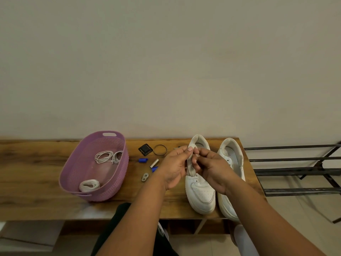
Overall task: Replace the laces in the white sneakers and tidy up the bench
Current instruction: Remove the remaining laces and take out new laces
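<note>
The left sneaker (pixel 200 189) stands on the bench (pixel 36 174) toe toward the person, its mate (pixel 231 163) touching or just beside it on the right; neither shows a lace in its eyelets. Both hands meet over the left sneaker's tongue (pixel 191 168), which is pulled up and looks soft and floppy. The left hand (pixel 174 167) has its fingers curled, thumb and forefinger pinching the tongue's top edge; the right hand (pixel 210 168) is curled too, fingertips pinched close against the tongue, apparently on something small and pale, though what it is cannot be told. The sneakers look light, with stiff soles and a pliant upper, so they should stay put if steadied at the heel collar or sidewall while a lace is fed. Laces are limp and slide easily; they are best held near the hard tip for threading. To the left, a purple basket (pixel 118 185) holds two coiled thin cords (pixel 108 157) and a flat white lace bundle (pixel 89 185) near its front wall. Between basket and shoes lie small oddments: a black square piece (pixel 145 149), a ring (pixel 160 149), a blue cap (pixel 143 160), a metal tube (pixel 154 163) and a metal tag (pixel 145 177), all light and easily scattered. A metal rack (pixel 295 170) stands right of the bench.
</note>
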